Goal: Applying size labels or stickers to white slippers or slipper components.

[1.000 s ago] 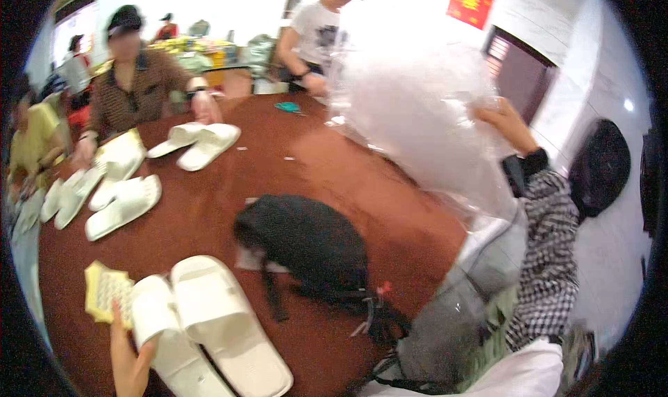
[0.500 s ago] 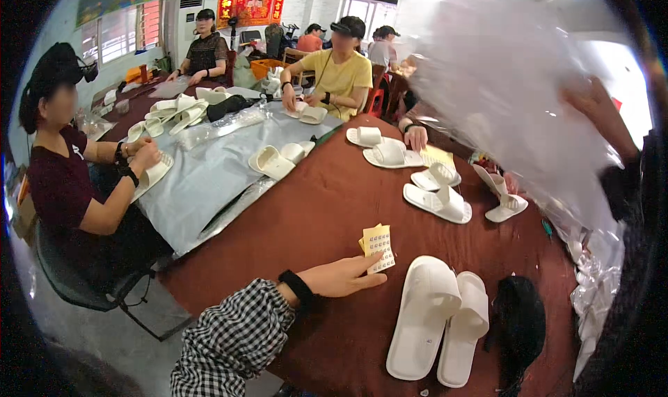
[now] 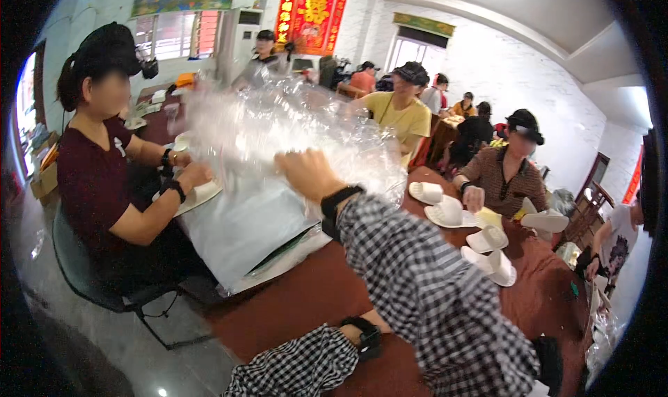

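Note:
Stretched out over the table's left part, my right hand (image 3: 313, 174) is closed on the near edge of a bunch of clear plastic bags (image 3: 278, 122). The bags are blurred by motion and spread above a grey plastic sheet (image 3: 233, 237), hiding much of what lies beyond. Low in the picture, only a bit of my left hand (image 3: 376, 320) and its wrist show past a black wristband. Its fingers are hidden behind my right checkered sleeve (image 3: 424, 286). That sleeve also covers the near part of the brown tabletop (image 3: 299, 296).
White slippers (image 3: 487, 239) lie on the table's right side, before a person in a brown top (image 3: 511, 171) with a slipper. At the left sits a person in dark red (image 3: 97, 181), hands on another slipper. A person in yellow (image 3: 400, 115) sits across.
My right hand has swung the plastic bags from the upper right across to the left. The sticker sheets by my left hand and the near slippers no longer show. The view has turned rightward.

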A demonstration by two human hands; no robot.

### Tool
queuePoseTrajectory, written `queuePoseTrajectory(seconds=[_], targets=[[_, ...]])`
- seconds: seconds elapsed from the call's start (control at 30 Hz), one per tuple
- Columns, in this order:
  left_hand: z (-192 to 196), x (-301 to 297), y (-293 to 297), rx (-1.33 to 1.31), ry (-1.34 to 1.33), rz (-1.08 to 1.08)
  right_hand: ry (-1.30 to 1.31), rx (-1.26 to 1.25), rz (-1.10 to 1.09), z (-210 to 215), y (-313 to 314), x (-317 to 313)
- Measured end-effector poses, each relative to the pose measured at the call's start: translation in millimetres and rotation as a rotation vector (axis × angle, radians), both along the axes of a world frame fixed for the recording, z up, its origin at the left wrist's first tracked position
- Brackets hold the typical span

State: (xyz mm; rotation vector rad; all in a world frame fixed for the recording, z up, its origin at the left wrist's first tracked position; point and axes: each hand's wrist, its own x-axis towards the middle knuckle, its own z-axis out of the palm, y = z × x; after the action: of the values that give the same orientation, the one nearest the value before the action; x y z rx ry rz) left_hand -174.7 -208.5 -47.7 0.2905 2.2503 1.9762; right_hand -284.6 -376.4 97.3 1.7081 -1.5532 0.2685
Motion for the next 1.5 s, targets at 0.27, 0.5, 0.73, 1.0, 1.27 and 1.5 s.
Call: queuePoseTrajectory(seconds=[0.27, 0.5, 0.73, 1.0, 1.27, 1.5], targets=[[-33.9, 54.7, -58.4, -0.172, -0.122, 0.279, 0.021, 0.521, 0.059, -105.0, -24.9, 34.5], [-42.9, 76.2, -82.4, -0.315, -0.19, 0.39, -0.408, 0.292, -0.174, -10.8, -46.6, -11.4], [-24.6, 94.1, -116.0, -0.525, -0.184, 0.499, -0.416, 0.059, -0.166, -1.9, -58.7, 13.4], [-17.0, 112.6, -131.9, -0.725, -0.221, 0.564, -0.298, 0.127, -0.119, -80.7, -81.4, 45.6], [2.8, 108.3, -137.5, -0.958, -0.209, 0.502, -0.157, 0.266, 0.02, -102.3, -82.5, 67.1], [33.2, 107.6, -139.3, -1.184, -0.143, 0.43, -0.199, 0.321, -0.001, -104.0, -79.1, 82.7]])
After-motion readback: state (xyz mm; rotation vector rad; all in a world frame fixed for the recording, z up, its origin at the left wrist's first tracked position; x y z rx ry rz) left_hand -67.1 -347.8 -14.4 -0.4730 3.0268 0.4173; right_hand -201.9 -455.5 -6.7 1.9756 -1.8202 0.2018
